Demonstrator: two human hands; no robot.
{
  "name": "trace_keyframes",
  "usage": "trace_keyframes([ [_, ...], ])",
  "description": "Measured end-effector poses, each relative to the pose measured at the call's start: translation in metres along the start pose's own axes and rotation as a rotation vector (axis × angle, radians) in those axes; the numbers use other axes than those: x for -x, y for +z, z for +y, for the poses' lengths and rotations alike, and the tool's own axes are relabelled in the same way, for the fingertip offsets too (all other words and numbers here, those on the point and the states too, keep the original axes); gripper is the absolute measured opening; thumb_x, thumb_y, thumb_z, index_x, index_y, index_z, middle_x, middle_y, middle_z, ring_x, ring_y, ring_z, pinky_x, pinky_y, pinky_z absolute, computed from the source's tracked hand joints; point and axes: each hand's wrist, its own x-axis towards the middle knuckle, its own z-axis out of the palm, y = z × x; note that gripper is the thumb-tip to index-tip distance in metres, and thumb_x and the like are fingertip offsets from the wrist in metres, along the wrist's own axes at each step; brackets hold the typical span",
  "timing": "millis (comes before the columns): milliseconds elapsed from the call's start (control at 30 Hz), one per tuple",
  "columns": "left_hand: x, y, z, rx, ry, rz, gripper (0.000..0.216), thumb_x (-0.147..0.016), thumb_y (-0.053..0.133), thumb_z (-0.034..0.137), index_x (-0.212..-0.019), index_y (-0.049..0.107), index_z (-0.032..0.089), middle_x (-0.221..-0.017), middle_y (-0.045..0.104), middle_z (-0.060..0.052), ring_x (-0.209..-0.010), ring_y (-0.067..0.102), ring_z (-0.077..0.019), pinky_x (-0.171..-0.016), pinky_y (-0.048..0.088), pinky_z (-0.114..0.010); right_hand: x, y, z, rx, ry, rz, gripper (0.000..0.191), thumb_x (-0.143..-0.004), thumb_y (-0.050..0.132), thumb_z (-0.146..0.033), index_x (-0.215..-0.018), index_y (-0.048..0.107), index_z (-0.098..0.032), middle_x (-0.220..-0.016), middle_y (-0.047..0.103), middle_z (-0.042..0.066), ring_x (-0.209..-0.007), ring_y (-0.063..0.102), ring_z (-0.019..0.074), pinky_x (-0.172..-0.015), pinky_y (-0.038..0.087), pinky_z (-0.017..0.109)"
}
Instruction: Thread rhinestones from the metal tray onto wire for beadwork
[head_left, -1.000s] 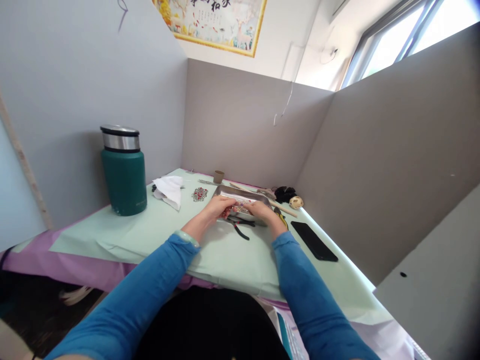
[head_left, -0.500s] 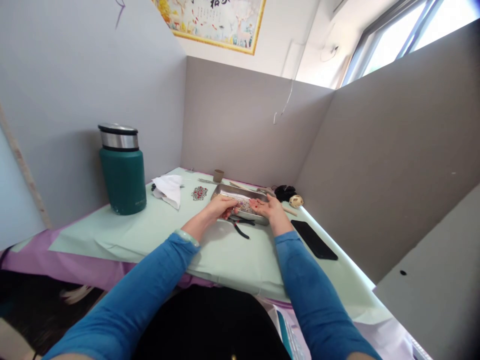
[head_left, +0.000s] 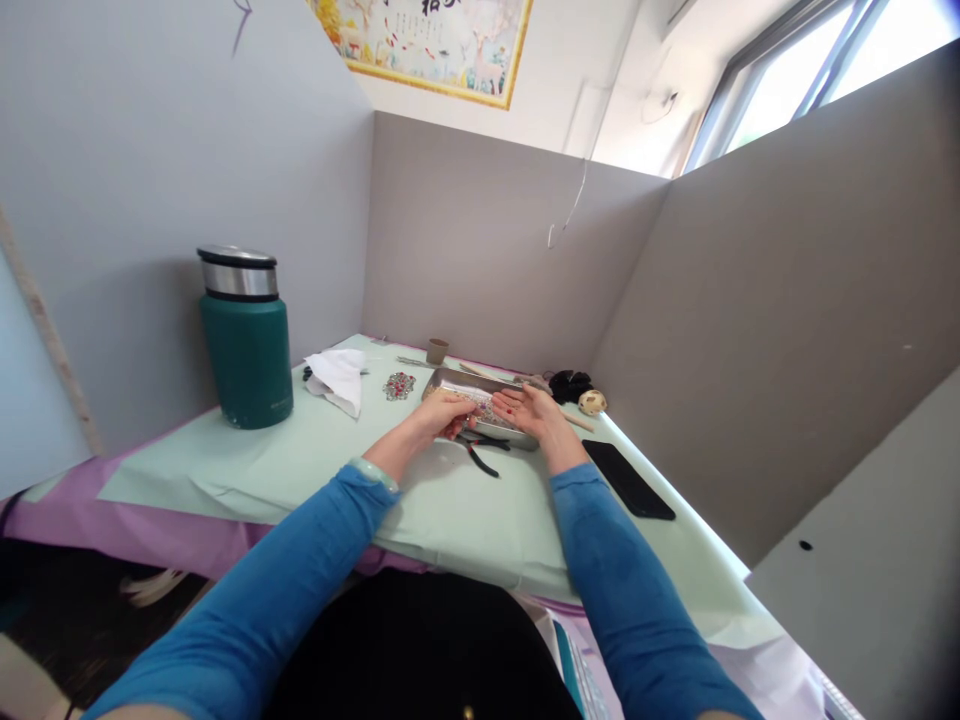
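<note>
A shallow metal tray (head_left: pixel 450 380) with small beads in it lies on the pale green table cover. My left hand (head_left: pixel 442 412) rests at the tray's near edge, fingers curled over something small that I cannot make out. My right hand (head_left: pixel 534 412) is palm up over the tray's right part, fingers stretched out, with a few small red beads (head_left: pixel 510 408) lying on the palm. Black pliers (head_left: pixel 480 452) lie on the cover just in front of the tray, between my wrists.
A green flask (head_left: pixel 246 340) stands at the left. A white cloth (head_left: pixel 337 378) and a beaded ornament (head_left: pixel 399 386) lie left of the tray. A small cup (head_left: pixel 436 351), a black bundle (head_left: pixel 568 384), a round ball (head_left: pixel 592 403) and a black phone (head_left: pixel 627 480) lie around. Grey partitions wall the desk.
My right hand has turned from palm down on the tray to palm up, showing red beads on it. My left hand has stayed at the tray's edge.
</note>
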Motion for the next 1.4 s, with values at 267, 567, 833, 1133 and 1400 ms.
trace_keyframes([
  [267, 0.001, 0.001, 0.001, -0.006, -0.005, 0.006, 0.024, -0.069, 0.064, 0.033, -0.077, 0.067, 0.011, -0.061, 0.061, -0.002, -0.037, 0.041, -0.0042, -0.035, 0.028, -0.019, 0.005, 0.005, 0.002, 0.057, -0.023, 0.000, 0.020, -0.081, 0.041, -0.006, -0.097, 0.052, -0.011, -0.098, 0.060, 0.015, -0.092, 0.062, 0.0219, -0.070, 0.057, 0.037],
  [567, 0.001, 0.001, 0.001, 0.001, 0.017, -0.007, 0.023, -0.068, 0.065, 0.034, -0.075, 0.066, 0.012, -0.060, 0.061, -0.001, -0.038, 0.041, -0.0044, -0.035, 0.027, -0.019, 0.004, 0.005, 0.008, 0.209, -0.152, -0.012, 0.042, -0.065, 0.042, 0.017, -0.094, 0.055, -0.011, -0.093, 0.064, 0.010, -0.085, 0.066, 0.0160, -0.070, 0.058, 0.026],
  [833, 0.002, 0.002, 0.002, -0.026, 0.021, 0.002, 0.024, -0.069, 0.063, 0.033, -0.076, 0.067, 0.010, -0.059, 0.060, -0.002, -0.039, 0.041, -0.0051, -0.036, 0.029, -0.019, -0.002, 0.003, 0.021, 0.608, -0.422, 0.158, 0.039, -0.060, 0.058, 0.006, -0.094, 0.058, -0.014, -0.082, 0.064, 0.002, -0.051, 0.063, 0.0119, -0.045, 0.052, 0.021],
  [1133, 0.003, 0.003, 0.004, -0.031, 0.009, -0.005, 0.022, -0.069, 0.063, 0.031, -0.075, 0.066, 0.010, -0.060, 0.059, -0.002, -0.038, 0.040, -0.0050, -0.036, 0.031, -0.020, -0.003, 0.002, 0.021, 1.017, -0.526, 0.122, 0.046, -0.061, 0.072, -0.015, -0.105, 0.057, -0.015, -0.082, 0.067, 0.002, -0.044, 0.059, 0.0088, -0.044, 0.046, 0.019],
  [1400, 0.003, 0.002, 0.003, -0.042, -0.013, -0.029, 0.024, -0.071, 0.062, 0.032, -0.078, 0.066, 0.010, -0.058, 0.060, -0.001, -0.037, 0.039, -0.0041, -0.036, 0.028, -0.020, -0.001, 0.006, 0.014, 0.281, -0.365, 0.126, 0.013, -0.074, 0.064, -0.010, -0.083, 0.057, -0.014, -0.068, 0.065, 0.004, -0.056, 0.064, 0.0131, -0.041, 0.048, 0.018],
])
